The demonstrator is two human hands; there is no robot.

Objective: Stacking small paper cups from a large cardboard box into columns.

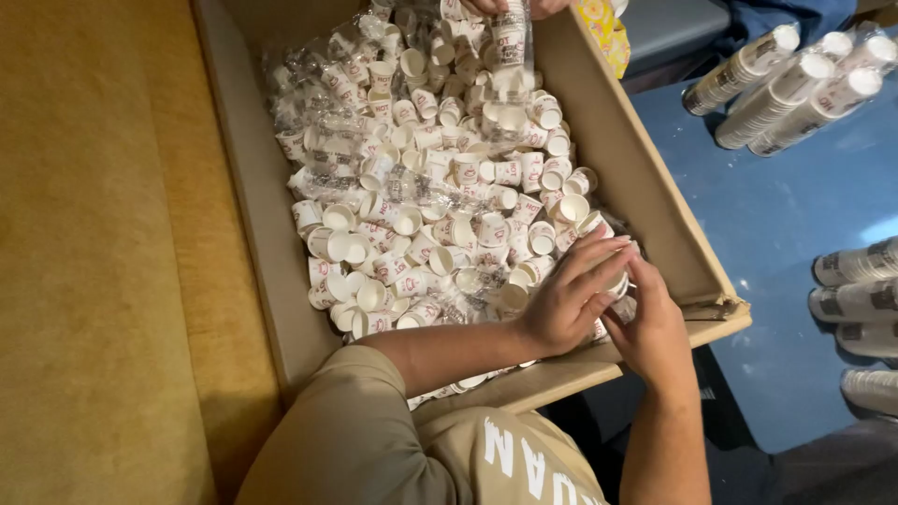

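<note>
Leaning over the big cardboard box (pixel 271 243) of loose paper cups (pixel 440 224), we reach our left hand (pixel 566 299) across, fingers curled round a small cup (pixel 617 281), our right hand (pixel 655 337) cupped beneath, grip hidden.

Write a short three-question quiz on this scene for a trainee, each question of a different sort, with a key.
1. True or false: the cardboard box is filled with small white paper cups.
2. Multiple choice: where do the person's left hand and right hand meet? A) at the box's near right corner B) on the yellow surface C) over the blue floor
3. Fill in: the sleeved stacks of cups outside the box lie on the ___ floor.

Key: 1 true; 2 A; 3 blue. Another person's hand holds a plastic sleeve of cups at the far end.
</note>
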